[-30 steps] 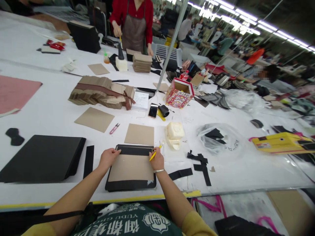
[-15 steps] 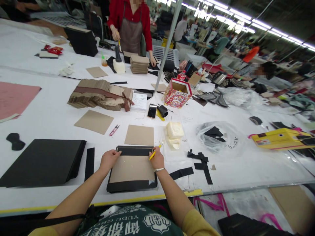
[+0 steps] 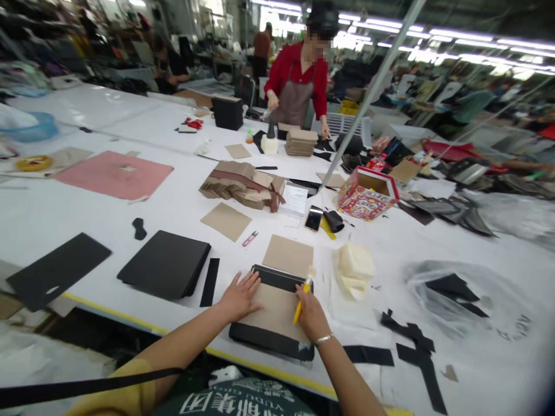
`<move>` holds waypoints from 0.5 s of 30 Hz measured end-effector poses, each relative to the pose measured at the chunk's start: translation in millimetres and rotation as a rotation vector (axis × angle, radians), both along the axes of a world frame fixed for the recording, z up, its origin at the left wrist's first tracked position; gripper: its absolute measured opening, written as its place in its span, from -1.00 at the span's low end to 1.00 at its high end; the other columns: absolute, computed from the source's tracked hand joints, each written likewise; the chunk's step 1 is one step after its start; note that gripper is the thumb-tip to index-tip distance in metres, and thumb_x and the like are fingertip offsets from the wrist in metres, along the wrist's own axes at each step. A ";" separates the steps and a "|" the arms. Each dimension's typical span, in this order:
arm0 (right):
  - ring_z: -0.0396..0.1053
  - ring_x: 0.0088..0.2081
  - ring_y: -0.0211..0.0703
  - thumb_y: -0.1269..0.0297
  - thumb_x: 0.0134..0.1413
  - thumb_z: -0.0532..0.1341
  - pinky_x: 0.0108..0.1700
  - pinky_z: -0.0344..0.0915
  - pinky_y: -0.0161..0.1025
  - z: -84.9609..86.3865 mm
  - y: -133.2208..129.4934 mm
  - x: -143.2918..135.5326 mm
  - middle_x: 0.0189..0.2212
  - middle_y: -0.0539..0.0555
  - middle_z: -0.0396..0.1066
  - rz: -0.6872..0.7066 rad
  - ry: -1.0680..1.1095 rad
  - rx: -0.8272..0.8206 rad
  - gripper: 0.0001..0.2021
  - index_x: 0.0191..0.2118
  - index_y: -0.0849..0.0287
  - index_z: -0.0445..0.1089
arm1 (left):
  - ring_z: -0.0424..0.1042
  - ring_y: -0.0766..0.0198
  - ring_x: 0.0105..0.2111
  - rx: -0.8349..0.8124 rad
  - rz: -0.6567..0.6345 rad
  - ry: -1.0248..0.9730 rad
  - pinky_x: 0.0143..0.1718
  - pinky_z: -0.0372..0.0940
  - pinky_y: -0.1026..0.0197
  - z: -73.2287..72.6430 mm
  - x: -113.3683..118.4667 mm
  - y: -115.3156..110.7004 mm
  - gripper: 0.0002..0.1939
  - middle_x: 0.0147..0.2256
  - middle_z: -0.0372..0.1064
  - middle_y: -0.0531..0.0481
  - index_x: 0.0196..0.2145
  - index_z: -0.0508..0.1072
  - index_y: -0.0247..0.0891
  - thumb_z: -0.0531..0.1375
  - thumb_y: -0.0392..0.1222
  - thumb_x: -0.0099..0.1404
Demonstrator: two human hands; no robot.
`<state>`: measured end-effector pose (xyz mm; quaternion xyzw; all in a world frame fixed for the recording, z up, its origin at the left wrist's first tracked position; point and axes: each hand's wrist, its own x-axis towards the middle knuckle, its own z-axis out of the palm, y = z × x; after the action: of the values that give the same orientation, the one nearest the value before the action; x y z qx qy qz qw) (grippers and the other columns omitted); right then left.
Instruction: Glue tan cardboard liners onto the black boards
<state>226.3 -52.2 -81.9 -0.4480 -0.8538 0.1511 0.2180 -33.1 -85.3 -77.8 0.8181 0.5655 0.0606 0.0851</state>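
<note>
Tan brd partly under L hand

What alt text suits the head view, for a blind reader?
A person's left hand lies on a black-bordered brown board, the right hand at its right side holding a yellow-handled brush. Stacked black panels lie to the left; across the white table stands a co-worker in red.

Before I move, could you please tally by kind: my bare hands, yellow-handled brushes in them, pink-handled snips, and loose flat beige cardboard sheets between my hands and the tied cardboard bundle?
Left hand and right hand: 2
Yellow-handled brush: 1
Pink-handled snips: 1
Loose beige sheets: 2
Total: 6
</note>
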 end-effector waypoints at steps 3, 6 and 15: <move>0.34 -0.10 -0.04 0.30 0.05 0.06 -0.06 0.33 -0.02 11.6 -0.7 17.0 -0.16 0.19 0.35 -0.060 0.052 -0.029 -0.62 0.03 0.18 0.14 | -0.03 0.12 0.18 0.103 0.243 0.001 0.17 -0.21 -0.02 17.4 -78.1 5.1 -0.40 0.16 0.05 -0.20 0.13 0.14 -0.30 -0.10 0.13 0.26; 0.35 -0.11 -0.07 0.20 0.06 0.08 -0.07 0.34 -0.08 30.3 -5.8 22.2 -0.13 0.15 0.32 -0.109 0.102 -0.048 -0.59 0.05 0.10 0.11 | -0.08 -0.01 0.19 0.222 0.813 0.040 0.12 -0.11 -0.09 37.6 -177.8 4.2 -0.36 0.16 0.02 -0.34 0.11 0.12 -0.38 0.00 0.11 0.20; 0.42 -0.28 -0.14 0.18 0.04 0.08 -0.24 0.38 -0.18 45.3 -11.5 6.7 -0.19 0.11 0.37 -0.246 0.160 -0.180 -0.69 -0.07 0.10 0.20 | 0.37 -0.04 -0.19 -0.239 1.250 0.004 -0.25 0.27 0.04 53.4 -324.5 -41.7 -0.63 -0.30 0.40 -0.16 -0.35 0.31 -0.30 0.20 0.03 -0.02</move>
<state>233.0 -63.7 -36.6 -0.5534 -0.7554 0.2345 0.2611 -357.6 -127.1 -24.5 0.3184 0.9393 0.0336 0.1233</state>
